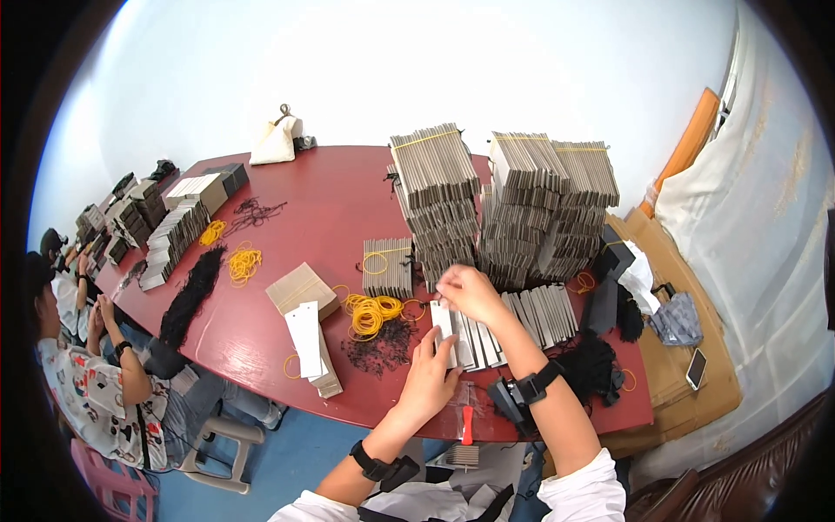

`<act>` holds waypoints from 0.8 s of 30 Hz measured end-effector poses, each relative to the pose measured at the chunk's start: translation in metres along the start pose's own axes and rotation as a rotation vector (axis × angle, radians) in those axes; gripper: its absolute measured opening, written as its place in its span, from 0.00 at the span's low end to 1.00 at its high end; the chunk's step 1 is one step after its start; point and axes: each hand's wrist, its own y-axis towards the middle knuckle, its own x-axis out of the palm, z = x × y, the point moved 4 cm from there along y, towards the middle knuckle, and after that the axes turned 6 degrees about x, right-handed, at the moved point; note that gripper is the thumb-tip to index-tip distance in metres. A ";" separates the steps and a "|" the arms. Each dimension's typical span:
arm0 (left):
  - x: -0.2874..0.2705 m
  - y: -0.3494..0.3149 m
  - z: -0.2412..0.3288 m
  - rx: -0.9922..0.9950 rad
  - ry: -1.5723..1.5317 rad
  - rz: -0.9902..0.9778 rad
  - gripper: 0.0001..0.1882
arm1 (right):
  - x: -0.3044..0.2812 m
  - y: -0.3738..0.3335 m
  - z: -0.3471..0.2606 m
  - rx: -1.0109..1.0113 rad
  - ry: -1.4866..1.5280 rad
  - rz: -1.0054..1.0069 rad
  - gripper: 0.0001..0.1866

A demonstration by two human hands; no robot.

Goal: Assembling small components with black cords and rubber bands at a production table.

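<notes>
tag, long axis near-to-far

Cream bag w/ loop sat nr far edge of red tbl; phone lay on cardbd, R side, nr grey bundle; pink seat stood lower L.

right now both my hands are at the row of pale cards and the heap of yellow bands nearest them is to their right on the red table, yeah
No, the heap of yellow bands is left of your left hand and right hand, as the head view shows; the rest holds.
</notes>
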 end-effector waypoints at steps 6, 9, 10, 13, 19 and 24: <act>-0.001 -0.002 -0.005 -0.001 -0.121 0.018 0.30 | -0.014 -0.025 -0.007 -0.105 -0.500 0.284 0.13; 0.002 0.000 -0.005 -0.034 -0.160 0.016 0.30 | -0.028 -0.045 0.009 0.163 -0.944 0.235 0.15; 0.003 0.001 -0.004 -0.005 -0.112 -0.008 0.30 | -0.029 -0.050 0.011 0.166 -0.948 0.198 0.15; 0.005 0.004 0.001 0.042 -0.024 -0.051 0.30 | -0.027 -0.061 0.015 0.180 -0.939 0.179 0.15; 0.016 0.016 0.013 -0.006 -0.187 -0.147 0.30 | -0.032 -0.074 0.015 0.256 -0.898 0.165 0.19; 0.028 0.026 0.012 -0.014 -0.266 -0.189 0.31 | -0.056 -0.075 0.016 0.274 -0.939 0.255 0.22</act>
